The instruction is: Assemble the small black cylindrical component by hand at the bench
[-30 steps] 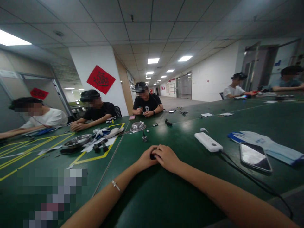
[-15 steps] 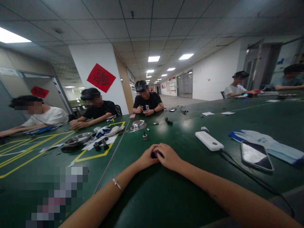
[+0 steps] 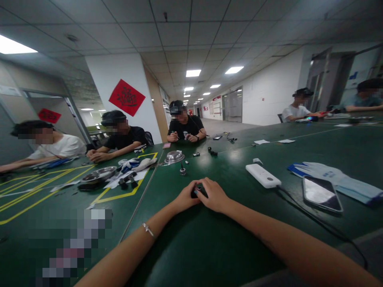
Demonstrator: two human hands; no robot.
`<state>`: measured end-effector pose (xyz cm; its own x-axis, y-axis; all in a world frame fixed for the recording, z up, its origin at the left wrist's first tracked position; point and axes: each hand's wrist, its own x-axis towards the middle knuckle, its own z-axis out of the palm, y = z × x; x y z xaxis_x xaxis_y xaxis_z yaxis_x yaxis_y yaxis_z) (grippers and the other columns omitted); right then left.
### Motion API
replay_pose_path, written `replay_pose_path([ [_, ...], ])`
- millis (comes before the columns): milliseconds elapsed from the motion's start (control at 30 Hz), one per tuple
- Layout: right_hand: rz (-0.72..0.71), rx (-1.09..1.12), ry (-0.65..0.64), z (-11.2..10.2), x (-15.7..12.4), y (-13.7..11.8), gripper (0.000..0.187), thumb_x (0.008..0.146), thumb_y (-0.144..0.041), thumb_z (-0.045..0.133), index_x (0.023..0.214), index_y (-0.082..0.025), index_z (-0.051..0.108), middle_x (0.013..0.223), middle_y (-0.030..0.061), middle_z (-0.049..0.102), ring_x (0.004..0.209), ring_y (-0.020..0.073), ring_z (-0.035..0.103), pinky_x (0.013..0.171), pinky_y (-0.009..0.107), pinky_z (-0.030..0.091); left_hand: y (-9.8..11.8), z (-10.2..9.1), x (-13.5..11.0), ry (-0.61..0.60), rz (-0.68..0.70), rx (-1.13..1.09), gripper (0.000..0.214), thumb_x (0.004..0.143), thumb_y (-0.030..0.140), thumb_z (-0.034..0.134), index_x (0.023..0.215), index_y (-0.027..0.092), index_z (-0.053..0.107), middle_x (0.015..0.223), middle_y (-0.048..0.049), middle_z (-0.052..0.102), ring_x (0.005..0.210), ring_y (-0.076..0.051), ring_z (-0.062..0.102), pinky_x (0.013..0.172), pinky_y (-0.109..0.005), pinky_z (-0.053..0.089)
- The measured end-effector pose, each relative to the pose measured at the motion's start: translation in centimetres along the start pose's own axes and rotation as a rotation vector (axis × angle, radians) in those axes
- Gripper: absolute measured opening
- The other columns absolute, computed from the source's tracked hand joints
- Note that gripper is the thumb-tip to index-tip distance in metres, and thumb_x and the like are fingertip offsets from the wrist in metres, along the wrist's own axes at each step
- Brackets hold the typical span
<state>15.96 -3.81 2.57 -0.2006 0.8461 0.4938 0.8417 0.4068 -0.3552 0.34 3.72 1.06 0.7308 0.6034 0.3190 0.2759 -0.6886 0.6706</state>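
Note:
In the middle of the head view my two hands meet just above the green table. My left hand (image 3: pixel 188 194) curls round a small dark part (image 3: pixel 198 189), mostly covered by fingers. A little light metallic spot shows on it. My right hand (image 3: pixel 214 194) closes on the same part from the other side, fingertips meeting those of the left. What kind of part it is I cannot make out. Just beyond the hands stands a small dark piece with an upright stem (image 3: pixel 182 171). Behind it lies a shiny metal bowl (image 3: pixel 174 157).
To the right are a white power strip (image 3: pixel 263 175) with a black cable, a phone (image 3: pixel 322 193) and white-blue gloves (image 3: pixel 338 179). Leftward lie a second metal bowl (image 3: pixel 89 178), more gloves (image 3: pixel 146 164) and dark parts (image 3: pixel 128 181). Several people sit round the table (image 3: pixel 239 247).
My right hand's fingers have lifted and spread a little, so more of the dark part shows. My left hand has barely moved. The person opposite has drawn their hands apart.

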Motion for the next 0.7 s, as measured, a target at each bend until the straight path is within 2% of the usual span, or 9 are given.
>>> replay_pose_path([
  [67, -0.041, -0.003, -0.005, -0.1, 0.0, 0.2, 0.023, 0.085, -0.025, 0.049, 0.105, -0.013, 0.052, 0.101, 0.0087, 0.056, 0.091, 0.0184, 0.052, 0.08, 0.031, 0.037, 0.1, 0.0, -0.1, 0.004, -0.017, -0.031, 0.066, 0.066, 0.018, 0.067, 0.125, 0.017, 0.037, 0.104, -0.0041, 0.054, 0.093, -0.019, 0.053, 0.084, -0.033, 0.042],
  [167, -0.08, -0.04, -0.026, 0.0, 0.2, 0.4, 0.016, 0.084, -0.02, 0.048, 0.097, -0.014, 0.054, 0.095, 0.0065, 0.058, 0.087, 0.017, 0.052, 0.078, 0.03, 0.035, 0.2, 0.2, -0.1, 0.011, -0.082, -0.066, 0.081, 0.066, 0.019, 0.068, 0.133, 0.016, 0.024, 0.085, 0.0017, 0.052, 0.078, -0.015, 0.053, 0.073, -0.03, 0.043],
  [267, -0.064, -0.073, -0.024, 0.1, 0.3, 0.4, 0.012, 0.083, -0.019, 0.049, 0.093, -0.015, 0.056, 0.088, 0.0054, 0.059, 0.083, 0.0164, 0.052, 0.076, 0.029, 0.034, 0.3, 0.3, -0.1, 0.014, -0.099, -0.072, 0.082, 0.066, 0.018, 0.067, 0.134, 0.016, 0.021, 0.077, 0.0052, 0.048, 0.072, -0.013, 0.051, 0.069, -0.028, 0.041],
  [367, -0.005, -0.086, -0.011, -0.1, 0.4, 0.1, 0.011, 0.084, -0.025, 0.052, 0.087, -0.015, 0.056, 0.082, 0.0046, 0.059, 0.077, 0.0161, 0.052, 0.073, 0.029, 0.033, 0.5, 0.2, -0.1, 0.012, -0.099, -0.062, 0.079, 0.066, 0.019, 0.067, 0.133, 0.017, 0.024, 0.079, 0.0049, 0.049, 0.072, -0.013, 0.051, 0.069, -0.028, 0.04],
  [533, 0.06, -0.116, -0.041, -0.3, 0.5, 0.1, 0.02, 0.082, -0.036, 0.057, 0.083, -0.016, 0.056, 0.078, 0.0039, 0.06, 0.075, 0.0171, 0.054, 0.072, 0.03, 0.033, 0.2, 0.2, -0.2, 0.005, -0.095, -0.031, 0.078, 0.067, 0.02, 0.067, 0.133, 0.018, 0.025, 0.082, 0.0039, 0.049, 0.074, -0.013, 0.051, 0.072, -0.029, 0.042],
  [633, 0.069, -0.136, -0.016, 0.4, 0.4, 0.6, 0.03, 0.08, -0.044, 0.058, 0.091, -0.016, 0.055, 0.087, 0.006, 0.061, 0.083, 0.0207, 0.056, 0.076, 0.033, 0.034, 0.1, 0.4, -0.3, 0.03, -0.031, -0.02, 0.083, 0.068, 0.017, 0.064, 0.136, 0.019, 0.017, 0.087, 0.0017, 0.051, 0.078, -0.014, 0.054, 0.075, -0.03, 0.044],
  [700, 0.09, -0.111, 0.045, 1.1, 0.3, 1.0, 0.034, 0.085, -0.045, 0.051, 0.101, -0.015, 0.052, 0.098, 0.0088, 0.06, 0.092, 0.0224, 0.055, 0.08, 0.034, 0.034, 0.2, 0.4, -0.4, 0.067, 0.027, 0.006, 0.085, 0.07, 0.017, 0.064, 0.138, 0.021, 0.013, 0.097, -0.0021, 0.053, 0.086, -0.016, 0.055, 0.08, -0.033, 0.045],
])
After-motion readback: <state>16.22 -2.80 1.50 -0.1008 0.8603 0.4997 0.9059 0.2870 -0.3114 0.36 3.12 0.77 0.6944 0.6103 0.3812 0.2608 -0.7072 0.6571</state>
